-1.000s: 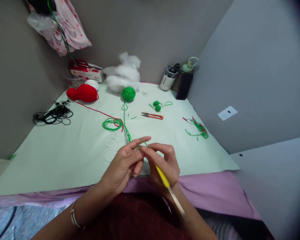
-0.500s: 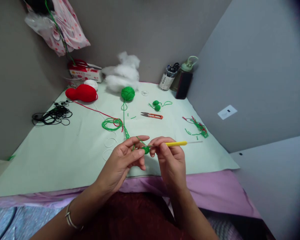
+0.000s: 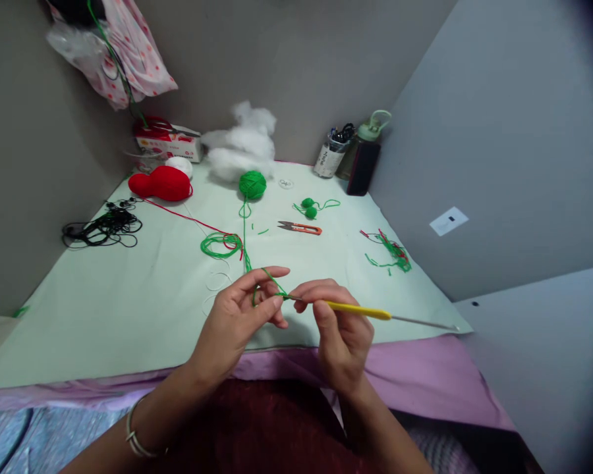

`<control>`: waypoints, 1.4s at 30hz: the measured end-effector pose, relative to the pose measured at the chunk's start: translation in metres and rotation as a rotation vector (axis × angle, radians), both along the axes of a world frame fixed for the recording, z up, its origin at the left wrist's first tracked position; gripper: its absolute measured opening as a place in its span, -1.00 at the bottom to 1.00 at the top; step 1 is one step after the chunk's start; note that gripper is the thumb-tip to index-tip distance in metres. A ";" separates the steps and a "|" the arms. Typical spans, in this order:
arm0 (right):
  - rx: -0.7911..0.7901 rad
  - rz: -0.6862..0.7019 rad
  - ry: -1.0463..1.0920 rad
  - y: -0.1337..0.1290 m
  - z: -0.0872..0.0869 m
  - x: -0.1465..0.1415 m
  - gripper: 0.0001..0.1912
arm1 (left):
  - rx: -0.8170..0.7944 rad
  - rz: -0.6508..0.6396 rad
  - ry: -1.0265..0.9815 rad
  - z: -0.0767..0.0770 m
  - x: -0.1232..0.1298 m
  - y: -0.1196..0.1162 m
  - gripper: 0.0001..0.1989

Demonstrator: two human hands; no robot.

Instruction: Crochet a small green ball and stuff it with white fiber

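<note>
So we've got some green yarn (image 3: 283,295) pinched in our left fingers (image 3: 263,314), right fingers (image 3: 327,320) wrapped around a yellow-handled hook (image 3: 360,309).

To your left on the table (image 3: 128,309) you have a black cord tangle (image 3: 106,229); beyond it, a red two-lobed piece (image 3: 168,184) sits in front of a white ball (image 3: 180,166). Behind those you see red-handled scissors (image 3: 159,125) on a box (image 3: 170,149), then white stuffing (image 3: 247,148). Orange snips (image 3: 300,228) lie ahead of you. At your far right, a dark phone-like slab (image 3: 364,170) stands against a green-lidded bottle (image 3: 369,131), beside a pen cup (image 3: 328,161).
</note>
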State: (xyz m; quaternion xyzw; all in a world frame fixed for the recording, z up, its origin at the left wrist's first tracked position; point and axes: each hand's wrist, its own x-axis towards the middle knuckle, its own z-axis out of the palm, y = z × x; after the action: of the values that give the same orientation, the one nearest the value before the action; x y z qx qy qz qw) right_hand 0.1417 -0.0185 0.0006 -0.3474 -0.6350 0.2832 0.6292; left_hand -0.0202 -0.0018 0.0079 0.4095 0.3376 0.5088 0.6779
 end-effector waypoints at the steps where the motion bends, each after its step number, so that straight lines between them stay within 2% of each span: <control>1: 0.025 -0.007 -0.018 -0.001 0.000 0.000 -0.77 | 0.011 -0.001 0.011 -0.001 0.000 0.000 -0.72; 6: -0.025 0.018 0.050 0.000 -0.001 0.000 -0.76 | 0.021 -0.006 0.013 -0.002 -0.002 0.001 -0.72; 12: 0.164 -0.064 -0.225 0.000 0.000 0.000 -0.75 | 0.019 0.028 0.049 0.003 0.002 -0.004 -0.70; 15: 0.213 -0.090 -0.280 0.000 -0.001 -0.001 -0.75 | 0.002 0.007 0.011 0.004 0.004 -0.006 -0.66; 17: 0.171 -0.102 -0.206 0.001 -0.002 -0.002 -0.76 | -0.029 0.006 -0.036 0.003 0.004 -0.006 -0.63; 19: 0.070 -0.077 -0.042 0.002 -0.003 -0.002 -0.76 | -0.076 -0.002 -0.077 0.004 0.004 -0.005 -0.63; 23: -0.136 0.118 0.276 0.006 -0.004 -0.001 -0.79 | -0.141 -0.042 -0.118 0.008 0.003 -0.004 -0.67; 26: -0.162 0.169 0.297 0.007 -0.005 0.000 -0.80 | -0.146 -0.041 -0.102 0.008 0.002 -0.004 -0.70; 32: 0.002 0.031 -0.035 0.000 0.004 0.005 -0.79 | 0.012 0.029 0.050 0.001 -0.001 -0.005 -0.69; 37: 0.208 -0.049 -0.369 -0.003 0.010 0.006 -0.76 | 0.083 0.170 0.205 0.002 0.003 -0.008 -0.68; 40: 0.345 -0.186 -0.550 -0.004 0.003 0.003 -0.75 | 0.066 0.210 0.159 0.003 0.008 -0.011 -0.63; 42: 0.445 -0.306 -0.640 -0.004 -0.005 0.000 -0.73 | -0.031 0.136 0.031 0.003 0.010 -0.011 -0.53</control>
State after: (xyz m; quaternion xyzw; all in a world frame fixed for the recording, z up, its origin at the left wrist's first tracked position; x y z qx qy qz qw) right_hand 0.1421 -0.0226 -0.0044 -0.3638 -0.7853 -0.0801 0.4945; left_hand -0.0100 -0.0130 0.0110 0.3829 0.3827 0.5422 0.6426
